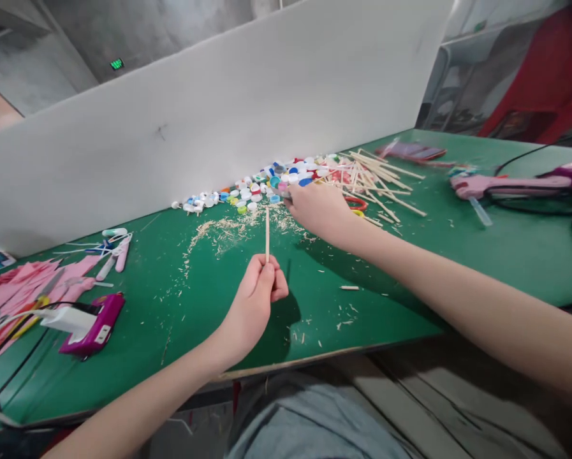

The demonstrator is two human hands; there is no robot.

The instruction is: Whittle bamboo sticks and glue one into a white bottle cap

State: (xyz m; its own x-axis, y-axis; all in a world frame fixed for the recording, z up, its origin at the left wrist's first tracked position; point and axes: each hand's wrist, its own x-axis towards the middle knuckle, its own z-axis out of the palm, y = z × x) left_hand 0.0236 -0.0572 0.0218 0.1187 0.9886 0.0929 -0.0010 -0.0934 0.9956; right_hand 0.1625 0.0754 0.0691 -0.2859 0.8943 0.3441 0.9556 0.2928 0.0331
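Observation:
My left hand (252, 296) is closed round the lower end of a thin wooden stick (267, 233), which it holds nearly upright above the green table. Farther away, my right hand (321, 210) reaches over the near edge of a heap of plastic bottle caps (254, 189). Its fingers are curled together, and whatever they pinch is too small and partly hidden to name. Wood shavings (228, 228) lie scattered below the caps. Beside my right hand is a pair of scissors with red and yellow handles (356, 204), partly covered.
More wooden sticks (379, 175) are piled right of the caps. A pink glue gun (510, 186) with a dark cable lies at right. At left are a purple power strip (97, 328), pink cloth strips (25, 284) and cables. A white partition (228, 108) borders the table's back.

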